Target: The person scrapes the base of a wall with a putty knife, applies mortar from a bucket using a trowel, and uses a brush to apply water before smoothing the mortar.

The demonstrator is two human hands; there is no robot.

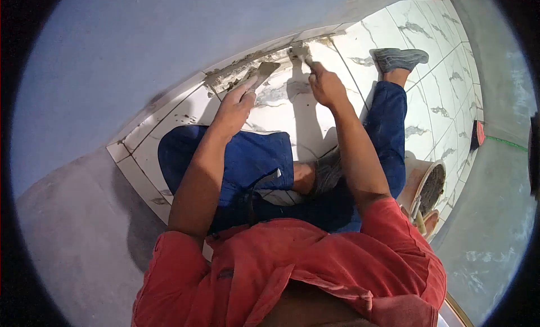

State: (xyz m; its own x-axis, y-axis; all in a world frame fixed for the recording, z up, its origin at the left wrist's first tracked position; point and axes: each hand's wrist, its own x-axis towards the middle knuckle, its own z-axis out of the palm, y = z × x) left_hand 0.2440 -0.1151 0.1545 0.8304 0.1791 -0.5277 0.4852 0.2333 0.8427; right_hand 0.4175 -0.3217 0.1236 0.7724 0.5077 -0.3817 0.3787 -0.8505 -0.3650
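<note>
Where the blue wall (112,51) meets the floor, a strip of grey mortar (236,74) is seen along the edge of the white marble tiles (281,102). Most of the floor looks tiled already. Bare grey floor (73,237) is left on the near side, and the wet strip by the wall does not look smooth yet, so the edge work seems only partly done.

Starting from the left, the left hand (236,105) is closed around the handle of a small trowel (263,71). The fingers are wrapped tight, not spread. The flat blade is pointed at the mortar strip and is touching it or just above it; which one cannot be told.

Further right, the right hand (325,85) is closed too, with the fingers pinched on a second small tool (301,50). Its tip is set in the mortar at the tile edge by the wall. What kind of tool it is cannot be made out.

Below the hands, blue trousers (253,158) and a red shirt (304,271) are seen, as the person is crouched on the tiles. A grey shoe (396,58) is stretched out to the right. Still further right, a dirty bucket (430,183) is standing just beside the leg.
</note>
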